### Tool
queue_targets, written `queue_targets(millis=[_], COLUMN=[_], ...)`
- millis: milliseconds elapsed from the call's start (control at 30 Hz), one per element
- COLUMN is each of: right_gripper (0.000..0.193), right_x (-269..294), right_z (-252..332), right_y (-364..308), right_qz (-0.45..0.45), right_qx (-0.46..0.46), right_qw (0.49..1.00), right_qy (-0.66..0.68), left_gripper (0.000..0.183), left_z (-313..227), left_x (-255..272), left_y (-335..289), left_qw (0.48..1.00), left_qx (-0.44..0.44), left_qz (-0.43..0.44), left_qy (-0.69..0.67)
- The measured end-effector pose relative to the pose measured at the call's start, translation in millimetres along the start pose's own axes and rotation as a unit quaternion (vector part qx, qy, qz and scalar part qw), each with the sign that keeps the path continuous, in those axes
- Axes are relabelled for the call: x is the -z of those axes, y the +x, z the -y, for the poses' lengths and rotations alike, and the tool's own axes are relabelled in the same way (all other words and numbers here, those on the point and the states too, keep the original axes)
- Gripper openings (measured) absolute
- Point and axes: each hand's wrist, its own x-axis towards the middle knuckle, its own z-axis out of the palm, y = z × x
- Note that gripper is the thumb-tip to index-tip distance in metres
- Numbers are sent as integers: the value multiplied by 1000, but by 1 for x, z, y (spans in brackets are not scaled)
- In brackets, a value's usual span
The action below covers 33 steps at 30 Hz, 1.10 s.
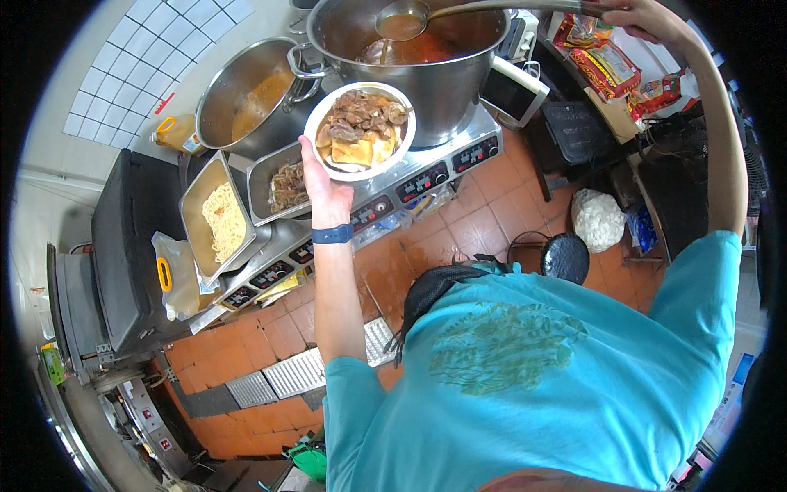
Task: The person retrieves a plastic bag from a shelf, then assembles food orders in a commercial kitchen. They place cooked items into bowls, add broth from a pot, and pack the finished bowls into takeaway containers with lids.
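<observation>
Over on the left, a steel pan (193,205) of yellow noodles sits beside a shallower steel tray (256,182) of dark, shredded-looking food. Next along is the white bowl (361,175), up off the counter just in front of the big stockpot (443,107), already loaded with sliced meat (361,115) and golden tofu-like pieces (352,153). Left hand (328,193) is clasping it, thumb up along the side, other fingers hidden underneath. Farther right, the right hand (643,18) is wrapped round the handle end of a long ladle (492,6), its cup full of brown broth over the pot, a thin stream running off. Looks like the broth-ladling step to me; next move calls for a level bowl, close to the pot, and a slow tip.
</observation>
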Motion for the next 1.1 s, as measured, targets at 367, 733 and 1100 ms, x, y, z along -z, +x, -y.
queue_targets(millis=[367,733,1100], right_gripper=[65,65,63], right_x=[6,-48,-39], right_z=[-79,-43,-42], right_y=[-101,-169,-154], right_qz=[-87,-230,-229], right_qx=[17,51,74], right_qw=[995,964,967], right_qy=[-47,-124,-90], left_gripper=[61,62,63], left_z=[-17,-24,-17], left_x=[-23,-21,-11], left_y=[-16,-23,-8], left_qw=[1000,999,999], left_qx=[23,39,11], left_qz=[7,10,29], left_qy=[14,17,7])
